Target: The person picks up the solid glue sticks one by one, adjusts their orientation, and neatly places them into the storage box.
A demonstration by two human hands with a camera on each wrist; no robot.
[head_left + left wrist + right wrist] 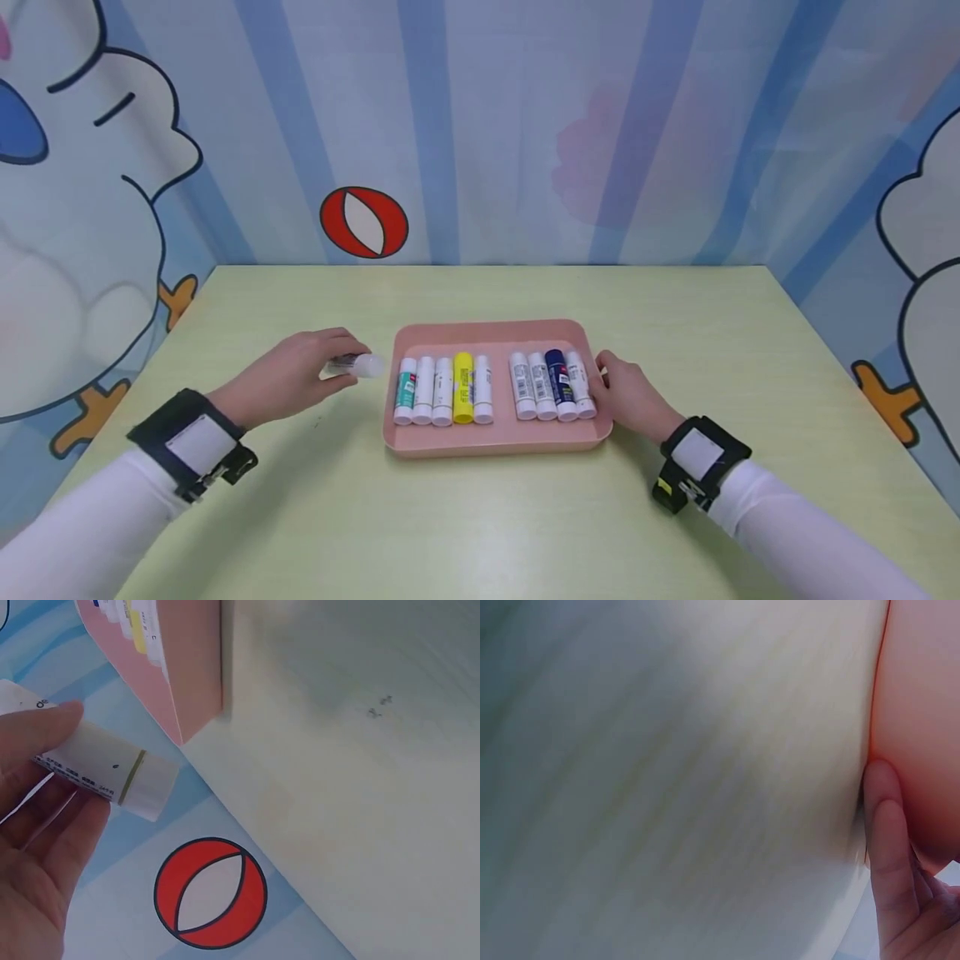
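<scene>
My left hand [303, 375] pinches a white glue stick [367, 365] between thumb and fingers, raised just left of the pink tray [495, 446]. Small print and a thin olive band near its pale end show on the glue stick [86, 761] in the left wrist view. At the tray's right side, my right hand [630, 396] grips the rim; its fingers [891, 847] lie against the outer wall in the right wrist view. Several glue sticks lie in the tray's left group, including a yellow glue stick [463, 387]. The right group holds several more, one a navy glue stick [560, 385].
The tray stands on a pale yellow-green table [495, 525]. A gap of bare tray separates the two groups. Behind the table's far edge hangs a blue striped backdrop [510, 125] with a printed red ball [390, 221].
</scene>
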